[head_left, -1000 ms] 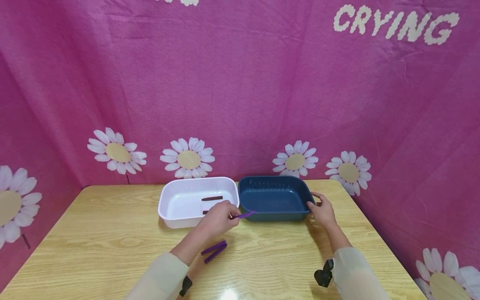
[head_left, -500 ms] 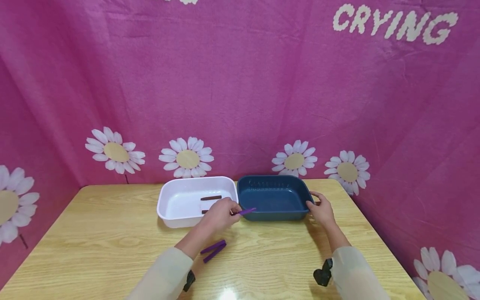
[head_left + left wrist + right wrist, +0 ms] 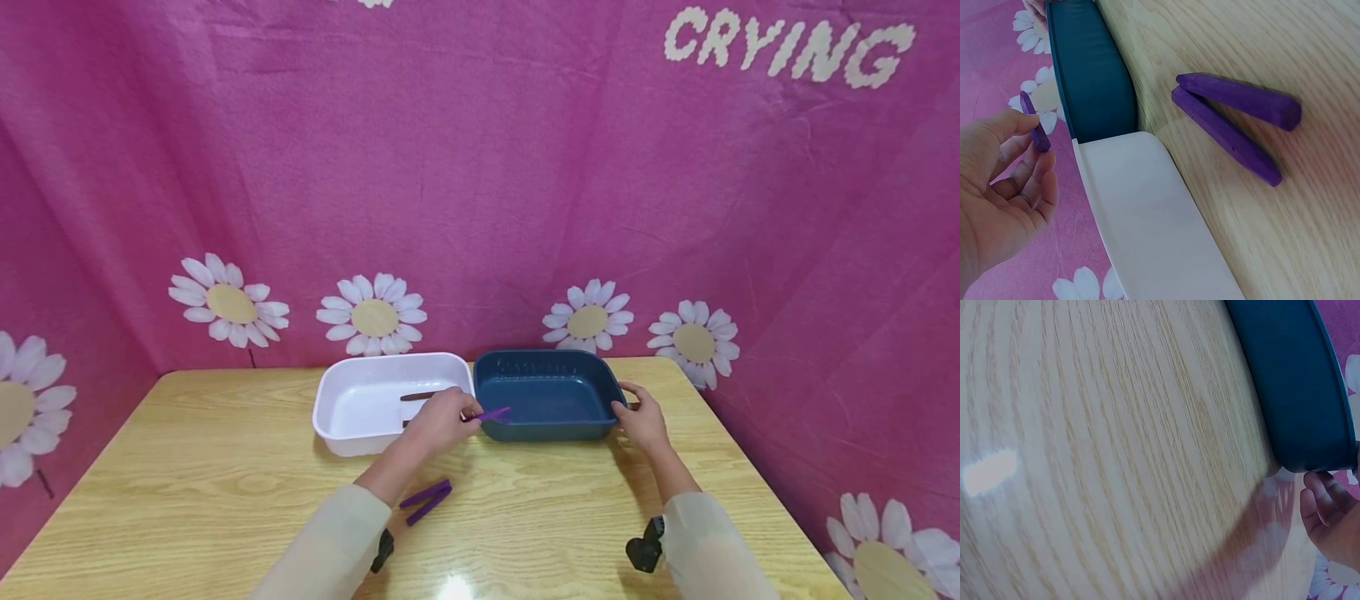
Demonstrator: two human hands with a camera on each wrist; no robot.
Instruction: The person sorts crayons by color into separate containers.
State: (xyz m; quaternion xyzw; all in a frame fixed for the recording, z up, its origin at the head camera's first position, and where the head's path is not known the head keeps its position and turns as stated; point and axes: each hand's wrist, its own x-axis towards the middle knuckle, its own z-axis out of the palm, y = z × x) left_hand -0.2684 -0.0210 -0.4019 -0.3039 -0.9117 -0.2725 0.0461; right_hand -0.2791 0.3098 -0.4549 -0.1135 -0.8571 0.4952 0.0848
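Note:
Between thumb and fingertips, my left hand (image 3: 441,421) pinches a purple crayon (image 3: 495,414), a faceted stick with a tapered end. It is above the place where the white basin (image 3: 341,443) meets the dark blue basin (image 3: 555,432). My right hand (image 3: 645,423) holds the right end of the blue basin, thumb at the rim and curled fingers at the outer wall in the right wrist view. Two more purple crayons (image 3: 1241,100) lie in a V on the table. Inside the white basin are two brown crayons (image 3: 417,397), one partly hidden by my left hand.
Both basins stand side by side at the back of the wooden table (image 3: 225,483). Behind them hangs a pink cloth (image 3: 480,183) printed with daisies. A black wrist device (image 3: 645,546) sits below my right sleeve.
My left hand has risen slightly and the purple crayon in it has moved up a little. The right hand stays on the blue basin.

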